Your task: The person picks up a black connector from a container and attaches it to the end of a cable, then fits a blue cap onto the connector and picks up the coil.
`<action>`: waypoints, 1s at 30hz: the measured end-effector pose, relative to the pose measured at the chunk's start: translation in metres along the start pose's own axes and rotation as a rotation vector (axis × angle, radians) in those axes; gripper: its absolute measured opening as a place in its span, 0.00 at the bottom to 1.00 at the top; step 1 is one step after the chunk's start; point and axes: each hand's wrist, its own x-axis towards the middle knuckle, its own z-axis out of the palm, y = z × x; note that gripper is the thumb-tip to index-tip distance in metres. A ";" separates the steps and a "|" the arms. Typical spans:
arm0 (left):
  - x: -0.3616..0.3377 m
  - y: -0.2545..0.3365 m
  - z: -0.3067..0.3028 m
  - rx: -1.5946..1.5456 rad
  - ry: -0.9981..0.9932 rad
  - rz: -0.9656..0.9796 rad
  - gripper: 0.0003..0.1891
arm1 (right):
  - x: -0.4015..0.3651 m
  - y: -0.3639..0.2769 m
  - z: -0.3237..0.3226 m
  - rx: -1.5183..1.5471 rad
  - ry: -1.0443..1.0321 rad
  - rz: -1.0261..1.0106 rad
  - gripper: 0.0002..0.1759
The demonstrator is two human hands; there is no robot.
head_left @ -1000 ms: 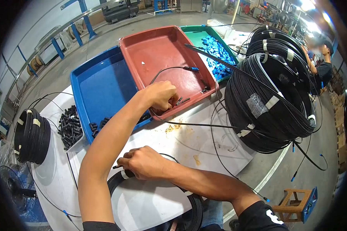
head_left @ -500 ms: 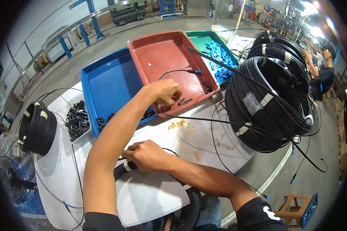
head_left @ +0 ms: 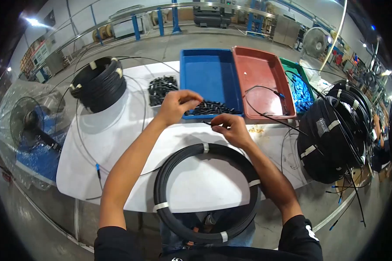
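My left hand hovers at the front left of the blue tray, thumb and fingers apart beside a heap of small black connector parts. Just in front of that tray, my right hand pinches a thin black cable end; its exact tip is too small to make out. Below both hands lies a coil of black cable, bound with white tape, partly on the white table and partly overhanging its near edge.
A white bin of black parts and a cable coil stand left. The red tray holds a cable end; blue connectors fill the green tray. Large cable coils stand right. A fan is far left.
The view has swung left. My left hand has moved from the red tray to the blue tray. My right hand has left the coil and now pinches a cable end near the blue tray.
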 end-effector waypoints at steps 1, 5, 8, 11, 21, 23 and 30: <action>-0.019 -0.010 -0.008 -0.030 0.056 -0.062 0.09 | 0.003 -0.007 -0.002 -0.034 -0.036 0.023 0.11; -0.072 -0.047 -0.024 -0.186 0.155 -0.108 0.08 | 0.010 -0.029 -0.002 -0.059 -0.139 0.061 0.12; -0.090 -0.051 -0.020 -0.380 0.207 -0.211 0.06 | 0.014 -0.040 0.004 -0.050 -0.167 0.073 0.12; -0.096 -0.053 -0.014 -0.592 0.255 -0.253 0.05 | 0.015 -0.052 0.007 -0.085 -0.217 0.087 0.11; -0.083 -0.055 0.012 -0.962 0.210 -0.231 0.05 | 0.010 -0.042 0.019 0.039 -0.103 0.001 0.09; -0.082 -0.070 0.020 -0.954 0.241 -0.204 0.06 | 0.004 -0.035 0.018 0.027 -0.076 0.014 0.09; -0.084 -0.072 0.026 -0.930 0.286 -0.127 0.08 | -0.008 -0.046 0.019 -0.050 -0.080 -0.124 0.09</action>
